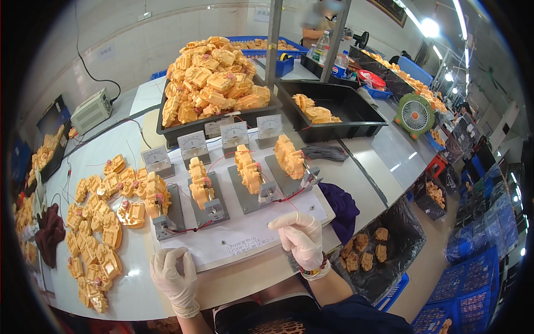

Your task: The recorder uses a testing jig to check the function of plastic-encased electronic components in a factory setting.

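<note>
At the front of a pale surface (139, 284), two white-gloved hands near the front edge of a white board (206, 250): left hand (173, 275) loosely curled by the near left corner, with a gap showing between thumb and fingers; right hand (299, 239) over the near right part, fingers bent and pointing left, with too little showing to tell whether pinching anything. Around the right wrist, a beaded bracelet (314, 270). On the board, in a row, four yellow parts (289, 156) upright in grey metal stands (239, 195), with red wires (191, 229) along the front. Behind the row, four dial meters (233, 133). Farther back, a black tray (172, 135) heaped high with a pile of similar parts (217, 83); to its right, a second black tray (350, 131) with just a few at the left end. Left of the board, a loose spread of parts (111, 231) on the surface. Just right of the board, a dark purple cloth (340, 206); lower right, a black-lined bin (403, 222) with several brownish-orange parts (367, 260) inside. Farther off, a green fan (415, 114).
</note>
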{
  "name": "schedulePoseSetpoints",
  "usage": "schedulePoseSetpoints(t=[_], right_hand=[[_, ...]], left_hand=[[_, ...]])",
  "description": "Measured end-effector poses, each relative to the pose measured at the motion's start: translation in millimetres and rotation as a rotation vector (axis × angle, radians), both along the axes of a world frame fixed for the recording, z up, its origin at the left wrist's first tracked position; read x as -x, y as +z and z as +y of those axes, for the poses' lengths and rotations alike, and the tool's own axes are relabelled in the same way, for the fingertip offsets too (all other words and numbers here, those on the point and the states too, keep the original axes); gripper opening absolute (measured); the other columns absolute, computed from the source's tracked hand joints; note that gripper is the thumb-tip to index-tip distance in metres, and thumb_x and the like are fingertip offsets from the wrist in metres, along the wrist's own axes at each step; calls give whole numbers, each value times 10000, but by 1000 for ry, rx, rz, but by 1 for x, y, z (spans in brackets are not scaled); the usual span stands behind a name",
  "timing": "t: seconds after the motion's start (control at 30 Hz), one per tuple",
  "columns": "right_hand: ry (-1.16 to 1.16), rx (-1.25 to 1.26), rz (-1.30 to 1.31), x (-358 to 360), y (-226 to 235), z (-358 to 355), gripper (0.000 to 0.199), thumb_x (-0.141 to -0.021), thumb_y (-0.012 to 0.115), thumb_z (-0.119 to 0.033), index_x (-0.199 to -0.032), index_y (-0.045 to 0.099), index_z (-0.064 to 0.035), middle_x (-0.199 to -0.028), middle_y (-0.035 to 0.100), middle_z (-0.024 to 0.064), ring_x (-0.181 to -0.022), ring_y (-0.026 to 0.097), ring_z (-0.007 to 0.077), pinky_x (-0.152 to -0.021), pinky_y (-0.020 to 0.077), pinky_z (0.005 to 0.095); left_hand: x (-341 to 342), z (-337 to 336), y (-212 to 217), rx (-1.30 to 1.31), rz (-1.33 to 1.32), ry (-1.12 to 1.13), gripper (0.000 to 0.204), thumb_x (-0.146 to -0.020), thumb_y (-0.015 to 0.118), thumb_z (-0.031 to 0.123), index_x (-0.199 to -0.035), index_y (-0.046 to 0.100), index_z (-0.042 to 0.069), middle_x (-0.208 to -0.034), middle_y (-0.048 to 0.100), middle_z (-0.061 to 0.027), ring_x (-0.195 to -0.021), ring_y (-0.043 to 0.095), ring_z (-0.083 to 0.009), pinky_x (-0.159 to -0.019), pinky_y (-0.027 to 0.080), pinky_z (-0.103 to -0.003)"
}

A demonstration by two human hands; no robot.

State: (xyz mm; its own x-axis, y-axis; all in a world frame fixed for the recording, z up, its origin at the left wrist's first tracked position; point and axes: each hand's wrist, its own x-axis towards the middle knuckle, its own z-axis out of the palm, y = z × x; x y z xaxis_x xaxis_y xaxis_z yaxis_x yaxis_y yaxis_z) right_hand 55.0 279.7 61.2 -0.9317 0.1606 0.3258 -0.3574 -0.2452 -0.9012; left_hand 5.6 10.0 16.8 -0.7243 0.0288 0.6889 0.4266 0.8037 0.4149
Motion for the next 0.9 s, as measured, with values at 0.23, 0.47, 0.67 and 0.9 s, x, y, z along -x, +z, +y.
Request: schedulePoseSetpoints(t=[0.23, 0.47, 0.67, 0.9], right_hand=[[-64, 47, -94, 9, -16, -1, 278, -983, 450, -13, -1058, 712, 40, -618, 520, -23, -516, 376, 32, -505, 283, 205], [16, -6, -162, 9, -9, -2, 278, -993, 450, -23, -1068, 715, 17, -618, 500, -54, -532, 373, 19, -517, 277, 200], [24, -22, -229, 9, 0, -2, 277, -998, 451, -33, -1061, 717, 10, -616, 488, -65, -542, 376, 16, -519, 277, 205], [37, 21, -213, 9, 1, 1, 278, -999, 453, -53, -1050, 719, 9, -614, 485, -66, -541, 372, 17, -518, 271, 206]], left_hand=[[0, -1, 0, 9, -13, 3, 114, -757, 746, 59, -842, 695, 116, -793, 601, -25, -723, 541, -247, -691, 440, -383], [-1, 0, -1, 5, -26, 12, 117, -759, 743, 49, -842, 692, 115, -801, 600, -25, -756, 551, -247, -718, 449, -380], [0, -1, -2, -1, -27, 9, 122, -759, 752, 52, -844, 690, 114, -797, 595, -22, -753, 546, -247, -717, 444, -381], [0, 0, -2, 9, -25, 8, 127, -759, 750, 46, -846, 688, 113, -797, 597, -26, -754, 546, -250, -721, 440, -386]])
